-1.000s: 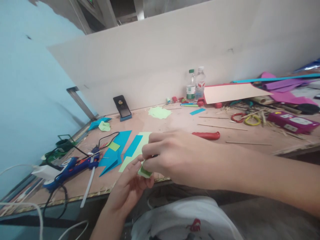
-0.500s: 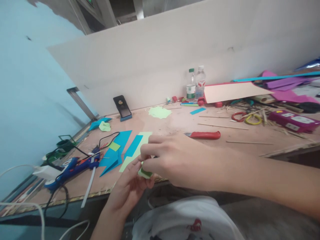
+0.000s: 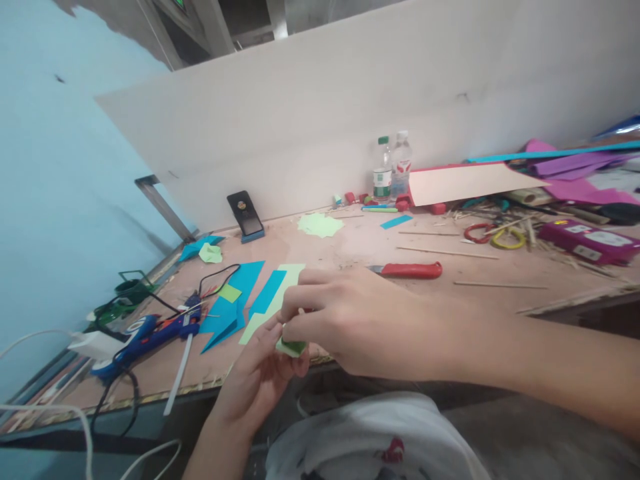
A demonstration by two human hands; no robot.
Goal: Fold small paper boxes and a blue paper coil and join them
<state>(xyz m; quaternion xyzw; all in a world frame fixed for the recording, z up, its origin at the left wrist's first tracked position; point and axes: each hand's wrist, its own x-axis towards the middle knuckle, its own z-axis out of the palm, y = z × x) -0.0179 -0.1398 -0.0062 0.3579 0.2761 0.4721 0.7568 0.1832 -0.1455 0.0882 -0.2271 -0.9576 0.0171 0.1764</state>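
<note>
Both my hands meet at the near edge of the wooden worktable [image 3: 350, 247]. My left hand [image 3: 257, 377] comes up from below and pinches a small folded light green paper piece [image 3: 291, 346]. My right hand [image 3: 350, 320] lies over it from the right, fingers curled, thumb and forefinger pressed on the same paper. Most of the piece is hidden between the fingers. Just beyond lie a long light green paper strip [image 3: 273, 303] and blue paper cut-outs [image 3: 240, 300].
A blue glue gun [image 3: 150, 331] with glue stick and cables lies at left. A red-handled knife [image 3: 407, 269], thin sticks, a phone [image 3: 245, 215], two bottles [image 3: 393, 167], scissors [image 3: 493, 235], a purple box [image 3: 587, 241] and coloured paper sheets crowd the back and right.
Almost nothing has moved. My right hand has drawn slightly toward me, uncovering the knife's blade end; both hands keep their pinch on the green paper.
</note>
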